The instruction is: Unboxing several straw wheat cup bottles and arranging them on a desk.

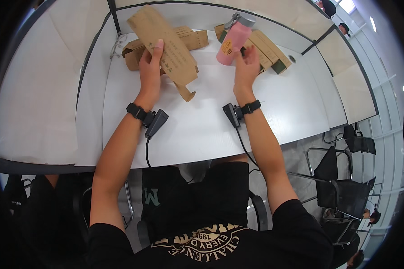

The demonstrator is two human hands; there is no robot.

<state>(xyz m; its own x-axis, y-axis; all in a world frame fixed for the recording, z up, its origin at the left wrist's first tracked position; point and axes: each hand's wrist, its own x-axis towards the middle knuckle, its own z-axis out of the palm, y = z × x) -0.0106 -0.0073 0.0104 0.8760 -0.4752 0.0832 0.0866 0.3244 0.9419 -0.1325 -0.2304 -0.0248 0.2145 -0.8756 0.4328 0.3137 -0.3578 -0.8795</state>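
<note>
A long brown cardboard carton (166, 47) with printed writing is gripped in my left hand (150, 69), thumb across its upper face. Its lower end has an end flap (186, 93) hanging loose. Behind it, more brown cartons (133, 55) lie on the desk, partly hidden. My right hand (246, 69) is beside a pink bottle (235, 40) with a grey lid and an orange sticker. The thumb and fingers are apart, with nothing seen between them. Whether the thumb touches the bottle, I cannot tell. Further brown cartons (267, 50) lie behind that hand.
Low partition panels (91, 70) enclose the white desk (202, 131) at the left, back and right. Eyeglasses (118, 45) rest in the back left corner. A cable hole (292, 59) is at the right. Wrist-strapped devices (156, 122) trail cables. Black chairs (336, 188) and people are beyond.
</note>
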